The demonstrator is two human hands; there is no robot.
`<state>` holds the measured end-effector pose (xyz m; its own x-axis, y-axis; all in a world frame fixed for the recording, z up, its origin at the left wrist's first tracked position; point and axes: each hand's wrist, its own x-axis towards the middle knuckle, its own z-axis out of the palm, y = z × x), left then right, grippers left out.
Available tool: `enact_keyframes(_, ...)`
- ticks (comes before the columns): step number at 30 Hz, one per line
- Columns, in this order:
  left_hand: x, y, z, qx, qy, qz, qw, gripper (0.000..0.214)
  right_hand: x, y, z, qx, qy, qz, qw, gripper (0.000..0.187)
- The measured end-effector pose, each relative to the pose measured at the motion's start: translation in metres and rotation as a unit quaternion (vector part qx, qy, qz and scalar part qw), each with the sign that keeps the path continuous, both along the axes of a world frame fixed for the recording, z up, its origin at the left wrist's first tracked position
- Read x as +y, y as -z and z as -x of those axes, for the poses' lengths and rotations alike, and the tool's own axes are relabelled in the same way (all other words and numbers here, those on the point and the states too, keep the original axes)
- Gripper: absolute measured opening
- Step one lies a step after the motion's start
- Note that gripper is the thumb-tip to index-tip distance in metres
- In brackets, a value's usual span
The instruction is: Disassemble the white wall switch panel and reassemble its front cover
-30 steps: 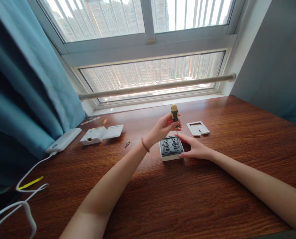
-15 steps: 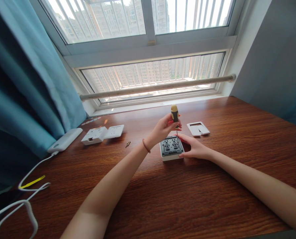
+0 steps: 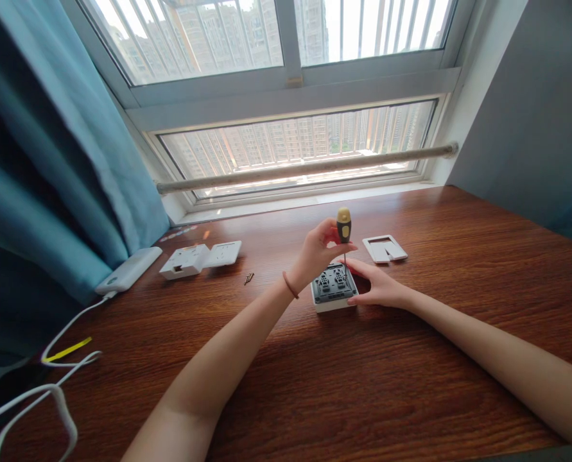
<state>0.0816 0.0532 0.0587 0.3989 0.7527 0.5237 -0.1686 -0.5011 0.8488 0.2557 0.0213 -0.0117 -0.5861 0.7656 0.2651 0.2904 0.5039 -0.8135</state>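
A square switch module with a white rim and dark grey inside lies face up on the wooden table. My left hand is closed round a small screwdriver with a yellow and black handle. The screwdriver stands upright with its thin shaft down in the module's right part. My right hand lies against the module's right side, fingers curved along its edge, bracing it.
A white cover frame lies behind the module to the right. To the left are a white socket box with its plate, two small screws, a white power bank with white cables, and a blue curtain.
The screwdriver has dropped a little and now stands more upright. My left hand's fingers have shifted on the handle. My right hand and the module stay in place.
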Motion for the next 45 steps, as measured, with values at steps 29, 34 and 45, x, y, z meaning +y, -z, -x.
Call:
enact_keyframes(29,-0.003,-0.006,0.002,0.027,0.027,0.039,0.999,0.030,0.000,0.000,0.000,-0.002,0.000,-0.015,1.000,0.088)
enact_keyframes(34,-0.004,-0.004,-0.001,0.055,-0.035,0.009,0.998,0.027,0.001,0.002,-0.001,0.008,0.000,-0.012,1.000,0.087)
enact_keyframes(45,-0.001,-0.022,0.018,0.084,0.147,0.098,0.981,0.034,0.000,0.001,-0.001,0.016,-0.008,-0.010,1.000,0.087)
